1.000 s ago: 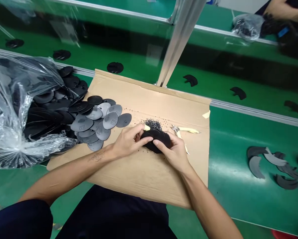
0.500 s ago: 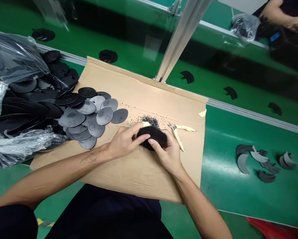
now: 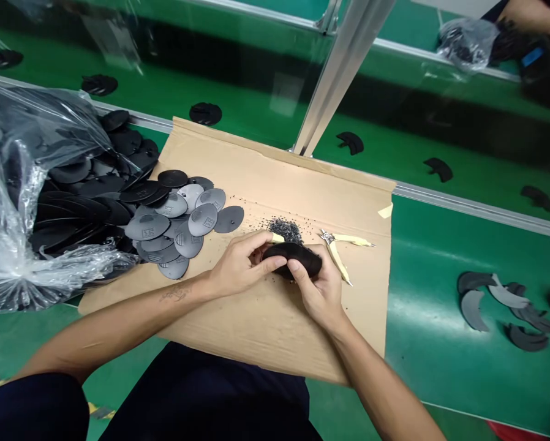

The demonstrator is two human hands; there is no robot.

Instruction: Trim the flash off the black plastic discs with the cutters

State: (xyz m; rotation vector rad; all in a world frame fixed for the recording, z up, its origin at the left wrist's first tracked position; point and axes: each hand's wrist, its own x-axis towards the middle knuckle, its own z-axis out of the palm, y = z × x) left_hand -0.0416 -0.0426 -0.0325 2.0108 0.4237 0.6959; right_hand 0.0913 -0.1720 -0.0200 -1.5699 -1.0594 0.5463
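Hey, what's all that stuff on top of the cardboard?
Discs, a heap of black bits and yellow-handled cutters. The left hand and right hand hold a black part over the cardboard; what's beneath them is covered.

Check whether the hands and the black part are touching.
Touching. The head view shows the left hand and right hand gripping the black part between them, both thumbs lying against its near side.

Silvery metal post [image 3: 342,73] beyond a glossy green worktop [image 3: 426,361]
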